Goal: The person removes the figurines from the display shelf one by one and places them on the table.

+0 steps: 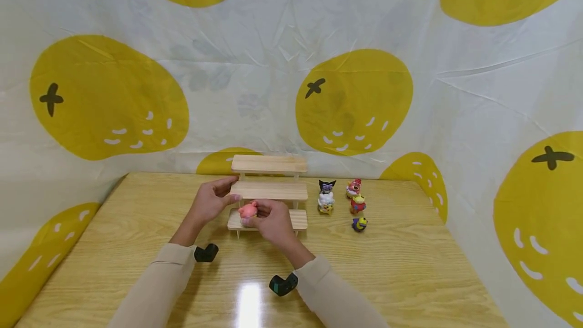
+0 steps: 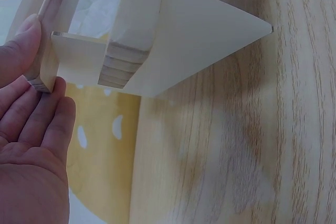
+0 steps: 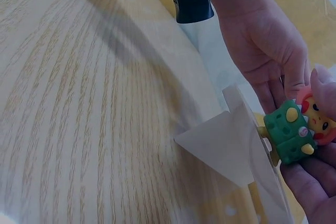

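Observation:
A three-tier wooden display stand stands at the back of the table. My left hand pinches the left end of its middle shelf, thumb on top and fingers beneath; the left wrist view shows this shelf end up close. My right hand holds a small figurine with a pink head covering over the lowest shelf, left of its middle. In the right wrist view the figurine has a green spiked body and a yellow face, its feet at the shelf board. Whether they bear on it I cannot tell.
Right of the stand are a black-eared figurine, a white one, a red-pink one, a green-headed one and a purple-and-yellow one. A patterned cloth hangs behind the wooden table.

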Demonstrator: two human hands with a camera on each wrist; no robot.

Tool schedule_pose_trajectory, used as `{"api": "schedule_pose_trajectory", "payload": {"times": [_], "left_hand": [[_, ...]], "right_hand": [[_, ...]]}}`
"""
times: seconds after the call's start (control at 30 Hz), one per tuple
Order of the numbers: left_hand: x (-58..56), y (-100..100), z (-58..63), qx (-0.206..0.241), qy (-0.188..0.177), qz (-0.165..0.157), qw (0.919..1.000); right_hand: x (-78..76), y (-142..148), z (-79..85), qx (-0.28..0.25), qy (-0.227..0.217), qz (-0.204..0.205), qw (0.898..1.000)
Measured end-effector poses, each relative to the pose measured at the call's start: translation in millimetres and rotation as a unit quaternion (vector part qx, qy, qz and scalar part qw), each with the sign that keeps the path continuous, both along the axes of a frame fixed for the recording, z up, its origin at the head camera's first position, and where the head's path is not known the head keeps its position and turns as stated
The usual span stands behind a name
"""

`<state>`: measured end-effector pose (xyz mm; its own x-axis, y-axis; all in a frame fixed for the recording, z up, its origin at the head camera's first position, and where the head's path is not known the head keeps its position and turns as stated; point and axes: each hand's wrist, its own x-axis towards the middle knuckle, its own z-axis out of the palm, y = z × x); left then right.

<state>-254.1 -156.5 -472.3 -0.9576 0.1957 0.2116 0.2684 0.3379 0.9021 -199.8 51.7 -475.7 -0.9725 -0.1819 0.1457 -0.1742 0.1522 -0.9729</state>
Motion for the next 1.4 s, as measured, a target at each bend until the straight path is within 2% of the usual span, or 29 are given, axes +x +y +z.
{"api": "schedule_pose_trajectory", "payload": {"times": [0.23,0.6,1.4], "left_hand": [[-0.9,1,-3.3,-0.008,-0.009,0.003,0.9999],[1.3,0,-1.9,-0.018,-0.007,0.008,0.9998],[-0.2,-2,-1.5,-0.021,-0.003,-0.003,0.9998]], "right_hand": [[5.1,5,1.2,0.005,0.01,-0.013,1.0],[7.6,14,-0.3,0.002,0.033,-0.031,0.999],[10.7,39,0.8,0.029,0.039,-0.073,0.996]]}}
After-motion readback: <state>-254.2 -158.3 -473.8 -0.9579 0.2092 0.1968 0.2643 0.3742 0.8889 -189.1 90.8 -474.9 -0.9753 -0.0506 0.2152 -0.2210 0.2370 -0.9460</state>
